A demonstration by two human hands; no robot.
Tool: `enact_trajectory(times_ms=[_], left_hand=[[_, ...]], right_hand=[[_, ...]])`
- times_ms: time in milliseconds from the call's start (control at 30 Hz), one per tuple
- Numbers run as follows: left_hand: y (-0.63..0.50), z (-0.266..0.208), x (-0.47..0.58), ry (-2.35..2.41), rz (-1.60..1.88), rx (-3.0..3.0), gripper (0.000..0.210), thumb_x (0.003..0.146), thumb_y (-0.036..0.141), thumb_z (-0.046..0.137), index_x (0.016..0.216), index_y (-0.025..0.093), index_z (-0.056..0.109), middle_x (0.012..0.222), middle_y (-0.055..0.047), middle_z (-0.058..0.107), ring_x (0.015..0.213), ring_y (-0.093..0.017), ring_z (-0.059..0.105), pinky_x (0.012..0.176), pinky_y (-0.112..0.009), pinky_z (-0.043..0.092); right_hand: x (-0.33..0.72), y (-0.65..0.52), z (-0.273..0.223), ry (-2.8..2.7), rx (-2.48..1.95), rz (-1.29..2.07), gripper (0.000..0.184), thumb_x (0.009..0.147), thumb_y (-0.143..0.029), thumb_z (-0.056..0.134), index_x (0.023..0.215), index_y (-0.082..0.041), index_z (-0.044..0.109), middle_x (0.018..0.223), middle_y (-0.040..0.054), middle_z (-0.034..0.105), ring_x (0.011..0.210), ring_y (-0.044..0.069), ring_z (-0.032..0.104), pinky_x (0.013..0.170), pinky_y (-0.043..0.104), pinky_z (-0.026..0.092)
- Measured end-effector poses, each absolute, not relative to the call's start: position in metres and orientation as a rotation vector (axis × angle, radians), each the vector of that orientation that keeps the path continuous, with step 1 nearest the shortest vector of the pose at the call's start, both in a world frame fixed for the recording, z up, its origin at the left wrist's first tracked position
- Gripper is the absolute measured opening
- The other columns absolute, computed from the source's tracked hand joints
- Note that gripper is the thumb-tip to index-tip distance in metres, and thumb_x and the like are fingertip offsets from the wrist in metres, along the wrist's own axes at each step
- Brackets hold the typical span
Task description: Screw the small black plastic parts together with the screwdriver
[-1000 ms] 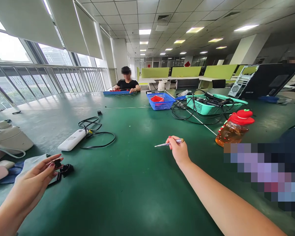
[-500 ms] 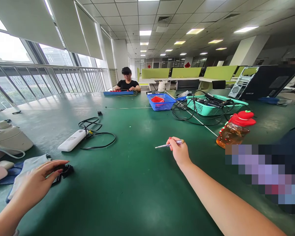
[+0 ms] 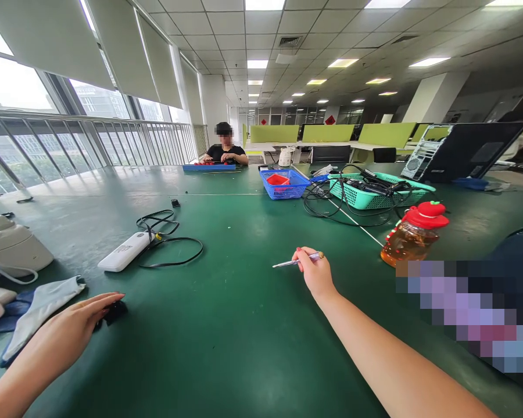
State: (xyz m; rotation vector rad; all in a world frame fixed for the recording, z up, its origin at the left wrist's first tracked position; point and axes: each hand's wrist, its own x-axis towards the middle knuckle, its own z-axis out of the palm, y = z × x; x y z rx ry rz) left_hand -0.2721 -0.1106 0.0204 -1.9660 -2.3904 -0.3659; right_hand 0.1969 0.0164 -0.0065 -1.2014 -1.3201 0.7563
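Observation:
My right hand (image 3: 316, 270) is closed around a slim screwdriver (image 3: 286, 263) with a pale, clear-looking handle. Its thin shaft points left above the green table. At the left, my left hand (image 3: 76, 325) is low over the tabletop, its fingers and thumb around a small black object (image 3: 117, 312). Most of that object is hidden by the fingers, so I cannot make out its kind. A grey-and-blue cloth (image 3: 47, 299) lies beside that hand, partly behind the wrist.
Beyond my left hand lies a white power bank (image 3: 126, 251) with a black cable (image 3: 178, 264). A bottle with a red lid (image 3: 412, 238), a blue basket (image 3: 287, 190) and a green basket (image 3: 366, 200) full of cables stand farther off. A person (image 3: 224, 151) sits opposite.
My left hand's fingers have lowered and straightened over the small black object. The right hand keeps the screwdriver in nearly the same place. The view has shifted slightly.

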Motion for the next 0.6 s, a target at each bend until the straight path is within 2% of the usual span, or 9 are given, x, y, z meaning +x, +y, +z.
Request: enact_trajectory(times_ms=[67,133,267,367,600], left_hand=[[-0.111,0.014,-0.277,-2.313,-0.366,-1.998,0.042,0.081,0.044,0.037,0.109,0.041,0.068,0.121,0.010,0.069,0.106,-0.024,0.067,0.093,-0.039,0.053],[-0.111,0.012,-0.278,-2.276,-0.358,-2.002,0.042,0.083,0.043,0.035,0.108,0.041,0.069,0.125,0.009,0.067,0.106,-0.024,0.067,0.097,-0.041,0.051],[-0.110,0.017,-0.271,-2.264,-0.329,-1.987,0.046,0.085,0.044,0.031,0.105,0.037,0.072,0.124,0.003,0.068,0.101,-0.025,0.068,0.095,-0.041,0.052],[-0.109,0.020,-0.268,-2.248,-0.302,-2.033,0.049,0.084,0.043,0.030,0.104,0.033,0.074,0.120,0.000,0.070,0.105,-0.025,0.067,0.099,-0.041,0.050],[-0.112,0.006,-0.280,-2.206,-0.298,-2.212,0.039,0.083,0.049,0.043,0.110,0.042,0.070,0.120,0.010,0.070,0.115,-0.025,0.063,0.107,-0.045,0.045]], right_hand=[[0.197,0.017,-0.007,-1.325,-1.202,0.756,0.036,0.082,-0.044,0.050,0.054,-0.022,0.053,0.046,-0.0040,0.037,0.047,0.012,0.037,0.050,0.027,0.029],[0.197,0.016,-0.006,-1.327,-1.201,0.758,0.036,0.082,-0.044,0.050,0.054,-0.022,0.053,0.046,-0.0040,0.038,0.047,0.012,0.037,0.050,0.027,0.029],[0.196,0.015,-0.006,-1.328,-1.185,0.764,0.037,0.083,-0.044,0.050,0.054,-0.021,0.053,0.046,-0.0037,0.037,0.047,0.012,0.037,0.048,0.027,0.028],[0.196,0.015,-0.006,-1.334,-1.183,0.769,0.037,0.083,-0.044,0.050,0.054,-0.021,0.053,0.046,-0.0038,0.037,0.047,0.012,0.036,0.048,0.027,0.027],[0.196,0.016,-0.007,-1.340,-1.184,0.770,0.037,0.083,-0.045,0.050,0.055,-0.021,0.053,0.046,-0.0039,0.037,0.047,0.012,0.037,0.048,0.026,0.027]])
